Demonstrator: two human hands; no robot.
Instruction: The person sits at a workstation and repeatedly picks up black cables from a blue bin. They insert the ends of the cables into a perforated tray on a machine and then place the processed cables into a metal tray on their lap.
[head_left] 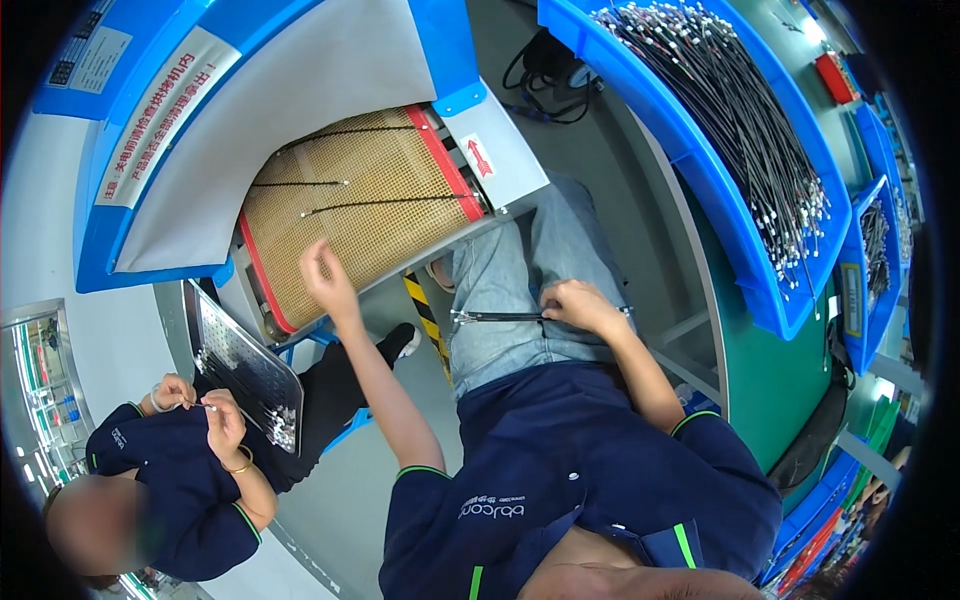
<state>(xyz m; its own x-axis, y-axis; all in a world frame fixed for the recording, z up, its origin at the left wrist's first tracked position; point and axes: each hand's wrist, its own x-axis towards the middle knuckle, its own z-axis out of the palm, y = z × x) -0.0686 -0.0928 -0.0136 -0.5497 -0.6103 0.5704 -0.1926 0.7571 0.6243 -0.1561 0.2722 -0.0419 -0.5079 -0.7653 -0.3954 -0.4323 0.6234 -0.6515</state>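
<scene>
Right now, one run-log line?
left hand: loosely curled, nothing visible in grip, near mesh belt | right hand: holds cable bundle over jeans | mesh belt: three black cables

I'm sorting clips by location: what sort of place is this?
Most likely a factory floor for cable work: a mesh belt runs at a large blue and grey machine, black cables fill a big blue bin, and two people wear matching dark shirts.

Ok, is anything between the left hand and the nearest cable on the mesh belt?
Nothing visible: only bare mesh belt shows between the left hand and the nearest cable. The hand's height above the belt is unclear.
</scene>
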